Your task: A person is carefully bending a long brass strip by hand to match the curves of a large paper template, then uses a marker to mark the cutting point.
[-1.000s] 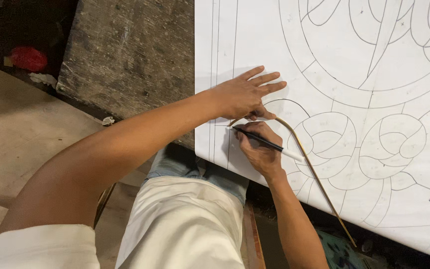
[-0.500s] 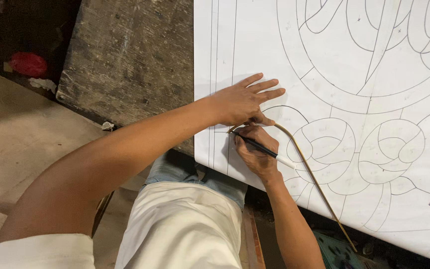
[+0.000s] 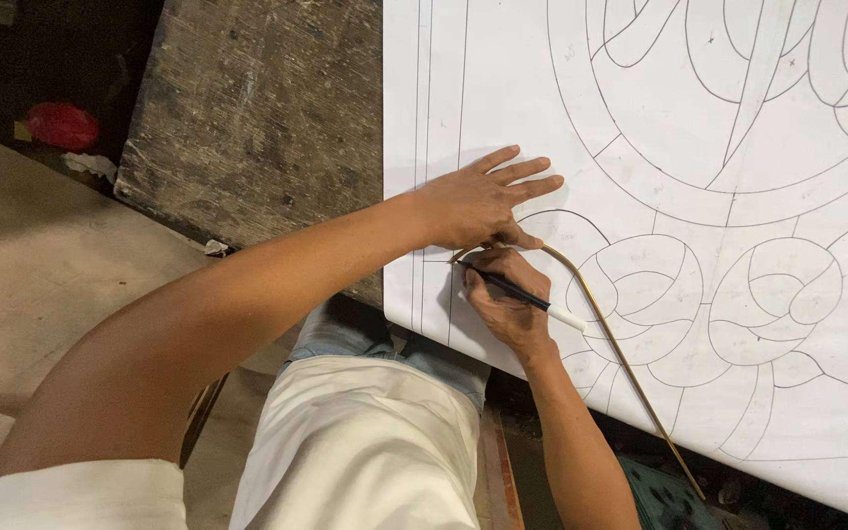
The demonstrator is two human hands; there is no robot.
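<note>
left hand (image 3: 478, 204) fingers spread, pins brass strip (image 3: 606, 329) flat | right hand (image 3: 503, 294) pinches pen (image 3: 522, 292) | best: keep tip tight along strip edge on paper (image 3: 660, 128)

Your one head camera, looking steeply down

You see from above your own arms, close to the large white sheet of paper with black curved outlines (image 3: 699, 147), the rough grey stone slab (image 3: 257, 118) at left; no second view overlaps.

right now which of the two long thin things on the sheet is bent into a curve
The thin brass strip, arcing from the left hand toward the sheet's lower edge. The black pen in the right hand is straight.
</note>
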